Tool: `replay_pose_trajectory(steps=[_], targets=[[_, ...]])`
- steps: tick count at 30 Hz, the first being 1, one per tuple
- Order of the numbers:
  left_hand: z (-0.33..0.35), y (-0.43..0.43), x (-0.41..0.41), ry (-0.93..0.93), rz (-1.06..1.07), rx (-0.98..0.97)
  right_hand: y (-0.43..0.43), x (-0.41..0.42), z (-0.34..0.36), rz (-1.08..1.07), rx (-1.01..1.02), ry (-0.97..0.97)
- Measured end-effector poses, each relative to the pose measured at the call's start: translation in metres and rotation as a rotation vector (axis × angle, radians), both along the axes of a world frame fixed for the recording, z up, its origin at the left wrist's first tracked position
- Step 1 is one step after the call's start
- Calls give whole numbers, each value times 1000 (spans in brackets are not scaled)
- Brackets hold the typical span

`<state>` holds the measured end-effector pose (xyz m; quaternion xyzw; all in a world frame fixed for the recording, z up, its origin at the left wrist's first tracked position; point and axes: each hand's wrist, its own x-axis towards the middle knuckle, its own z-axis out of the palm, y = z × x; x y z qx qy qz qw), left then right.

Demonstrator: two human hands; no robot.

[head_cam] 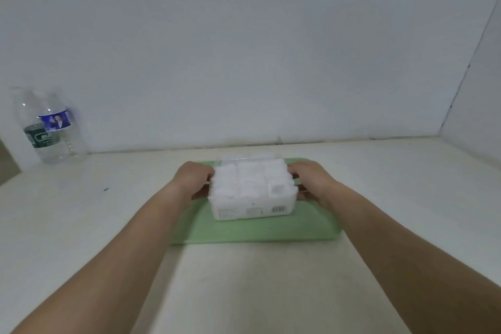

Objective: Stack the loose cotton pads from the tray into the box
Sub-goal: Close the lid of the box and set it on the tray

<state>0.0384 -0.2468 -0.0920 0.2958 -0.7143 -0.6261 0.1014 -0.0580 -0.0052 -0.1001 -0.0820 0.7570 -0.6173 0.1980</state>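
Clear box (250, 205) packed with white cotton pads (252, 179) is sitting on green tray (244, 230), mid-table. Left hand (193, 179) is gripping box's left end, fingers curled round it; right hand (311, 180) is gripping right end likewise. Two plastic bottles (50, 127) are standing far left by wall.

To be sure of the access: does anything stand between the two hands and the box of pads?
Nothing visible does. The left hand and the right hand hold the box by its two sides on the green tray. The bottles stand far off at the left.
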Motion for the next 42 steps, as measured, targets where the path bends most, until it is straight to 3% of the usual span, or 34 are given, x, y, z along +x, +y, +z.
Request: replay_pose_trajectory(steps=[6, 10, 21, 27, 29, 33, 36, 39, 42], targets=[[-7, -7, -3, 30, -34, 103, -4, -11, -1, -24, 89, -32], [-10, -9, -4, 30, -80, 41, -9, -14, 0, -7, 105, -15], [-9, -10, 8, 187, -16, -33, 6, -3, -2, 2, -142, 144], [-2, 4, 35, 229, -59, 24, 18, 11, 2, 0, -173, 120], [-4, 10, 45, 229, -107, -14, 22, 18, 1, 44, -118, 184], [-13, 27, 61, 198, -108, -319, 32, 34, -4, 136, 119, 454], [-19, 40, 73, 206, -86, -422, 35, 47, -10, 180, 284, 578], [-26, 48, 80, 247, 7, -449, 37, 55, -22, 4, 215, 599], [-27, 51, 84, 277, 134, -413, 38, 60, -30, -171, 54, 504]])
